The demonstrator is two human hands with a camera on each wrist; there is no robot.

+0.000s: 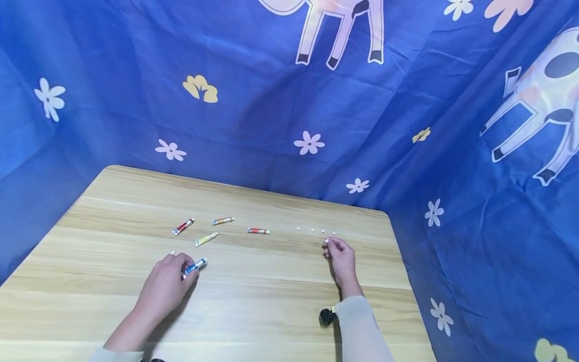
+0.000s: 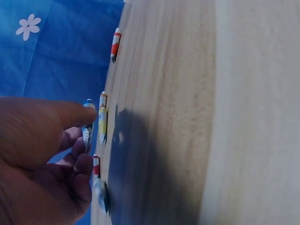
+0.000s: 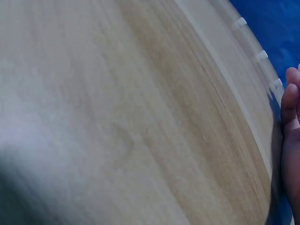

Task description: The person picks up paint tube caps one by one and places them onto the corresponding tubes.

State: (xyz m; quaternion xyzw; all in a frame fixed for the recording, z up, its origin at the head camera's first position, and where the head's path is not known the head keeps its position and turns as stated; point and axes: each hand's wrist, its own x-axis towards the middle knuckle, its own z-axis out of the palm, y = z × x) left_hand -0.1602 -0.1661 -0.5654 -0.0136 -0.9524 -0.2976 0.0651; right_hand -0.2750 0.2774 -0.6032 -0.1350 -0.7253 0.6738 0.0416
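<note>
My left hand (image 1: 165,284) pinches a small blue paint tube (image 1: 195,268) between thumb and fingers, over the left part of the table. In the left wrist view the tube (image 2: 87,126) points upward past the thumb tip. Below that hand lies a pale blue tube (image 2: 101,194), mostly hidden from the head camera. My right hand (image 1: 342,259) holds a tiny white cap (image 1: 326,241) at its fingertips. Just beyond it, similar white caps (image 1: 312,230) sit in a loose row. The right wrist view shows only the edge of this hand (image 3: 291,108).
Ahead of the left hand lie a dark red tube (image 1: 184,227), an orange tube (image 1: 223,221) and a yellow tube (image 1: 206,239). A red tube (image 1: 258,231) is farther right. Blue patterned cloth (image 1: 253,115) stands around the wooden table (image 1: 262,311).
</note>
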